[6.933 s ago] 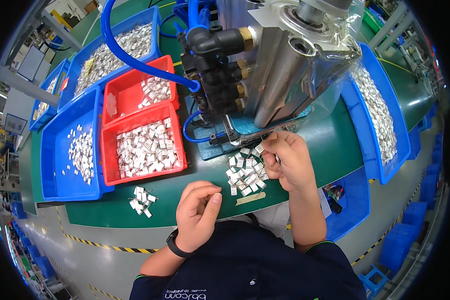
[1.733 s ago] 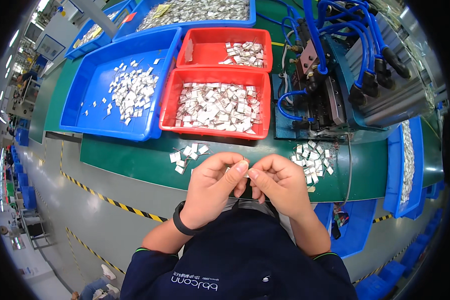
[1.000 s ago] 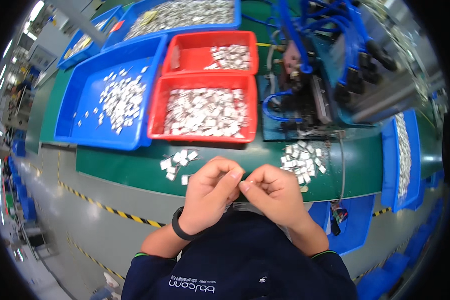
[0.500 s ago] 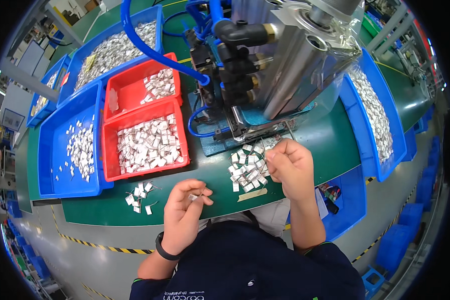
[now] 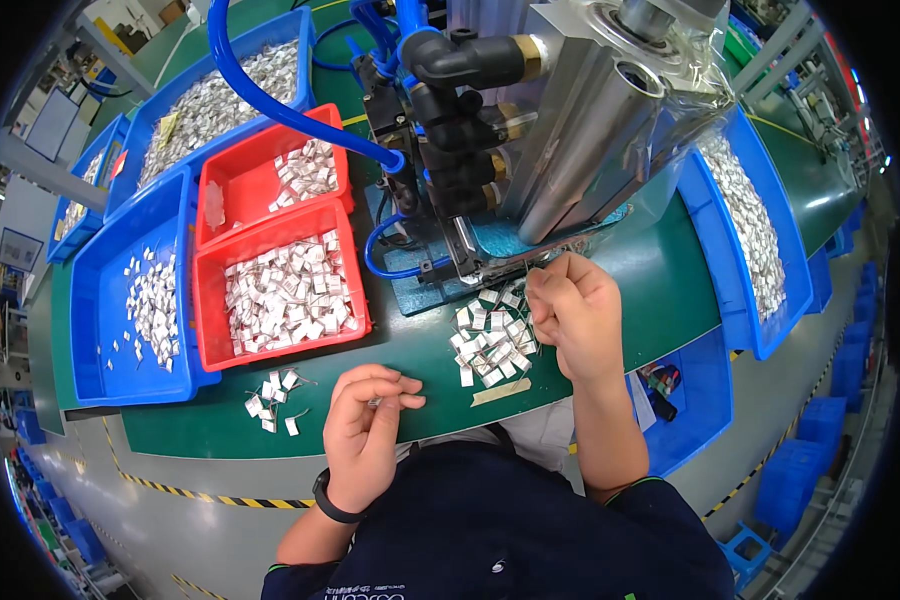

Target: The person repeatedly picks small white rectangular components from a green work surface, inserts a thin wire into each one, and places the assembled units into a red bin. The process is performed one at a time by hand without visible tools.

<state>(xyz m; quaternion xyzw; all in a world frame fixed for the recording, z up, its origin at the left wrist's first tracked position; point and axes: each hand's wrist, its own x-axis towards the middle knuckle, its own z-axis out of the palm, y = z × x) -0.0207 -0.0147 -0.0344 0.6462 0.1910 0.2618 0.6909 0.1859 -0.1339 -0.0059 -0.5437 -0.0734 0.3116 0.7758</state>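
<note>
My left hand (image 5: 362,430) is closed above the green bench's front edge, its fingers curled around a small white part (image 5: 375,403), of which only a sliver shows. To its left lies a small group of loose white parts with thin wire leads (image 5: 269,395). My right hand (image 5: 582,318) pinches thumb against forefinger at the front of the metal press (image 5: 590,150); whatever is between the fingertips is too small to make out. Just left of that hand is a heap of small white parts (image 5: 490,348) on the green bench (image 5: 410,350).
Left of the press stand two red bins (image 5: 360,300) of white parts beside a blue bin (image 5: 82,330). A larger blue bin (image 5: 305,60) is behind them, another blue bin (image 5: 705,250) at the right. A blue hose (image 5: 260,105) arches over. Tape (image 5: 500,392) marks the bench.
My right hand has moved slightly up and left, toward the front of the press. My left hand stays nearly in place, its white part now more hidden by the fingers. The view has shifted a little.
</note>
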